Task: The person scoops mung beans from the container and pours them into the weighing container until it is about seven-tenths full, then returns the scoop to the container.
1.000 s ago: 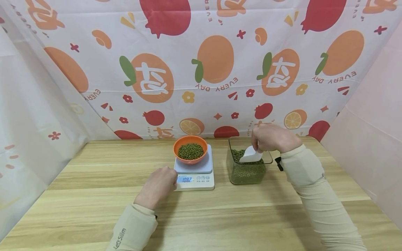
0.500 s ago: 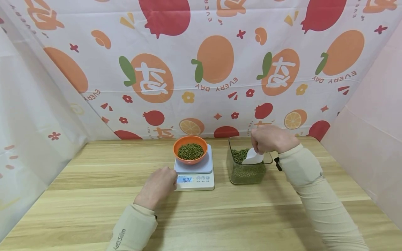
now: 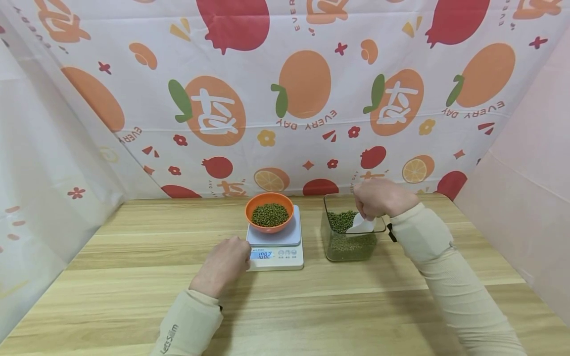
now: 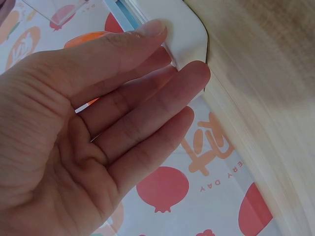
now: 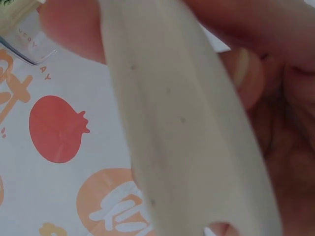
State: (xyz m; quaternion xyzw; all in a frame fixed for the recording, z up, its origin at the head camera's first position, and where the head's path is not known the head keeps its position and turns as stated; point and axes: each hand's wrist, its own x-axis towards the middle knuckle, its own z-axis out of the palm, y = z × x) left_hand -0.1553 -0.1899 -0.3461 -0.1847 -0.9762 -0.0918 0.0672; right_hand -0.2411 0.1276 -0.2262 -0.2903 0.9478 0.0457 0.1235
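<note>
Left hand (image 3: 222, 262): grip loose, fingers nearly straight at scale's near-left corner; contact unclear.
Scale (image 3: 290, 262): on counter (image 3: 133, 277), reads 108.2.
Bowl (image 3: 269, 229): on scale, beans (image 3: 269, 215) inside; lies left of scoop.
Box (image 3: 352, 253): right of scale, apart, beans inside.
Scoop (image 3: 362, 226): in box, slanting down-left towards beans.
Right hand (image 3: 383, 198): grip closed on scoop; nearer hand to box.

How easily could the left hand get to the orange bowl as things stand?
Probably yes: the left hand is beside the scale that holds the orange bowl, and nothing visible stands between hand and bowl.
</note>
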